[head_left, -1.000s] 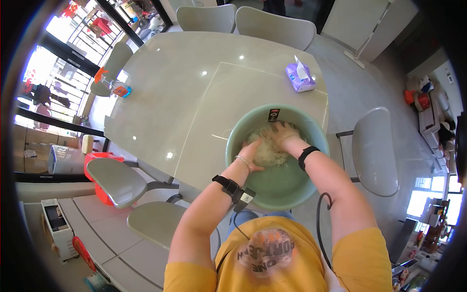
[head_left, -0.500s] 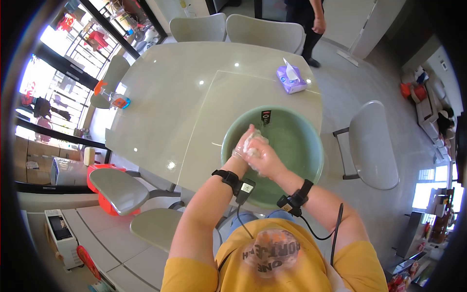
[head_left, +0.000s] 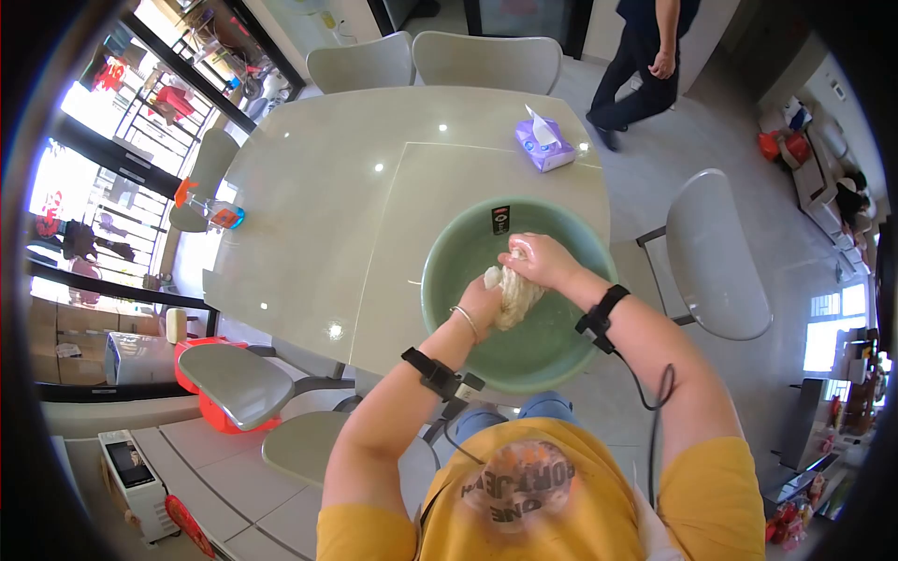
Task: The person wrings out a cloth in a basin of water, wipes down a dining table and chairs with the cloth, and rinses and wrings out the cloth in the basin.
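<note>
Over a large green basin (head_left: 440,245) I grip a crumpled cream-white cloth (head_left: 520,297), which looks wet. My left hand (head_left: 481,305), with a bracelet at the wrist, is closed on the cloth's left side. My right hand (head_left: 544,260) is wrapped round its upper part, above and to the right of the left one. The bunched cloth hangs between and below both hands, inside the basin's outline. Part of it is hidden by my fingers.
The basin stands at the near right end of a glossy table (head_left: 299,206). A purple tissue pack (head_left: 544,148) and a spray bottle (head_left: 217,211) stand on the table. Chairs (head_left: 716,257) surround it. Another person (head_left: 645,65) is at the far right.
The cloth, mostly covered by my hands before, now shows as a larger bunch. My right hand has shifted up and right, apart from the left. The other person has stepped right.
</note>
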Demonstrator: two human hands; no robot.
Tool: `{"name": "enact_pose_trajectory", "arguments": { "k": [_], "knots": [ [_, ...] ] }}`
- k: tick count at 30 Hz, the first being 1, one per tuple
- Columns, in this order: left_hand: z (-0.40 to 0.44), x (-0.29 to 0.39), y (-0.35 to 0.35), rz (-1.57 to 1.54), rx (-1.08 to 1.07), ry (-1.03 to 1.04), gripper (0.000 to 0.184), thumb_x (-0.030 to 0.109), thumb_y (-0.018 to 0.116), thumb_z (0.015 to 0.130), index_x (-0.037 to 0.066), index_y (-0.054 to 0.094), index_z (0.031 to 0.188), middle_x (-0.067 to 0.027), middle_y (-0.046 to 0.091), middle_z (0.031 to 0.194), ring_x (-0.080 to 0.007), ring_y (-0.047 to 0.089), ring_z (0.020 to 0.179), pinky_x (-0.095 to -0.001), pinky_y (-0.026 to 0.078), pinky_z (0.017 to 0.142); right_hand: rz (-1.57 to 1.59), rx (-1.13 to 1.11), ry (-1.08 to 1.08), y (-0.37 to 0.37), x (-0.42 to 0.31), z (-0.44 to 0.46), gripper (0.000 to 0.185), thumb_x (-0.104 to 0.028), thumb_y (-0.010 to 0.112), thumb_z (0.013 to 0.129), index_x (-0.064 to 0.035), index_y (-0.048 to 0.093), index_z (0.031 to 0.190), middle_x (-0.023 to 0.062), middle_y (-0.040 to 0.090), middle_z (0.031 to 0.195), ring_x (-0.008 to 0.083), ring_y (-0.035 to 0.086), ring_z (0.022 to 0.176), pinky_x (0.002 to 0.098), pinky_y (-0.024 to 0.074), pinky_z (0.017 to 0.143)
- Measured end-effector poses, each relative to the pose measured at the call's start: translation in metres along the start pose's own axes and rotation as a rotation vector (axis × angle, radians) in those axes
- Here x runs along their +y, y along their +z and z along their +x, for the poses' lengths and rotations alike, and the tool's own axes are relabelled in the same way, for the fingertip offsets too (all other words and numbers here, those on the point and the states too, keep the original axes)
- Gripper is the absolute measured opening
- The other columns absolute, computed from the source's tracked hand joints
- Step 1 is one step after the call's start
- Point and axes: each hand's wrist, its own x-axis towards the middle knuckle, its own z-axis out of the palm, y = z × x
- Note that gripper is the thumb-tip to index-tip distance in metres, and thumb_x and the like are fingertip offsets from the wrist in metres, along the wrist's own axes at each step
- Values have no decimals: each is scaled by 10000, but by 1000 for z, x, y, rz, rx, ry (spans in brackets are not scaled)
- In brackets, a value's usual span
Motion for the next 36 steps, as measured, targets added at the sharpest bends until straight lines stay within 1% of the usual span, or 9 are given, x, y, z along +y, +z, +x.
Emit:
{"name": "enact_pose_trajectory", "arguments": {
  "k": [4,7,8,11,15,21,25,28,36],
  "knots": [
    [-28,27,-9,764,203,31,682,329,669,780,32,375,1319,-205,401,1344,-344,520,1117,-398,430,944,105,-233,142,-15,9,-14,439,-434,469,921,-21,615,939,181,619,927,340,596,880,410,460,740],
    [-53,50,0,1339,253,655,824,333,722,704,86,305,1370,-202,198,1465,-419,457,1169,-417,399,984,339,-218,-62,-16,-6,-22,404,-402,467,931,-27,615,954,159,615,944,318,577,925,398,451,779],
    [-44,51,-2,1206,112,792,805,312,740,666,102,357,1343,-210,387,1368,-412,491,1129,-408,419,955,428,-222,-62,-18,-12,-24,385,-384,464,934,-30,615,953,151,614,941,311,575,927,395,450,784],
    [-23,55,-12,1113,-161,328,793,268,747,664,78,378,1340,-208,562,1168,-381,529,1092,-391,438,921,468,-225,-138,-47,-36,-24,348,-342,443,949,-35,606,963,138,613,952,291,575,939,379,452,813],
    [-47,72,-26,1241,-16,454,273,195,705,709,42,630,922,-176,630,884,-320,608,830,-379,477,735,210,-327,59,-108,-29,-28,302,-300,433,955,-41,588,944,133,627,958,294,605,885,368,473,805],
    [-80,122,-48,1213,151,413,145,149,693,741,48,597,784,-150,594,740,-242,593,701,-357,458,610,-4,-159,25,-121,13,-42,147,-178,589,833,-65,619,922,113,637,818,294,602,815,378,468,718],
    [-70,97,-43,1604,-120,452,307,272,680,757,99,647,1009,-120,624,961,-246,616,868,-355,485,745,-523,-345,-144,-100,5,-45,303,-185,714,701,-130,645,990,66,615,1085,328,553,1002,397,480,819],
    [-47,76,-7,2080,-487,56,467,418,577,807,196,570,1218,-81,516,1280,-321,396,1251,-505,349,994,-508,-496,-143,-42,5,-42,541,-235,746,661,-220,594,1181,86,461,1318,361,448,1162,435,441,929],
    [-3,32,11,2064,-444,-212,694,416,564,812,376,251,1431,-122,-43,1534,-399,75,1391,-495,142,1110,-751,-955,105,4,11,-1,736,-401,793,618,-320,499,1288,68,350,1411,341,392,1233,489,384,954]
  ]
}}
